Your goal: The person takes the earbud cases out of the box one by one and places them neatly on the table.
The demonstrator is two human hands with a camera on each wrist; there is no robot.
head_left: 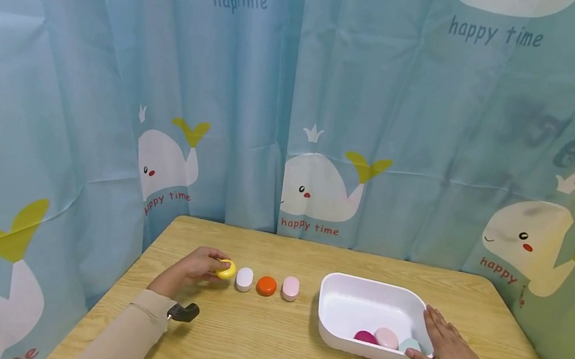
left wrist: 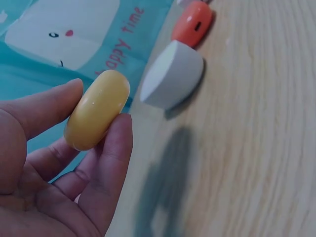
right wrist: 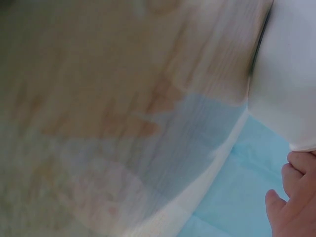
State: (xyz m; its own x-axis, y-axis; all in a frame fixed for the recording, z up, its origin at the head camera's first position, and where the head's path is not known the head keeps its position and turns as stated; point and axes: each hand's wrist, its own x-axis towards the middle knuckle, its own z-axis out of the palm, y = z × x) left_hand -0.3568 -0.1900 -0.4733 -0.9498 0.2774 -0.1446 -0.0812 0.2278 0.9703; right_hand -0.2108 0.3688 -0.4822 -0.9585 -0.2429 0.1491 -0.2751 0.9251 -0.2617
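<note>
Left hand: pinches the yellow case, well left of the white basin; fingertips seem enough for something so small.
Right hand: fingers extended against the basin's right end, probably steadying it.

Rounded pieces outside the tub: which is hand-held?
The yellow disc, pinched in the left hand; the white piece, orange piece and pink piece rest on the table.

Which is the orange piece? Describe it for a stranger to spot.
On the wooden table, look between the left hand and the white tub. The orange piece is the middle of three in a row, between a white piece and a pink piece. Only it is orange and roundish; both neighbours are pale and oblong.
</note>
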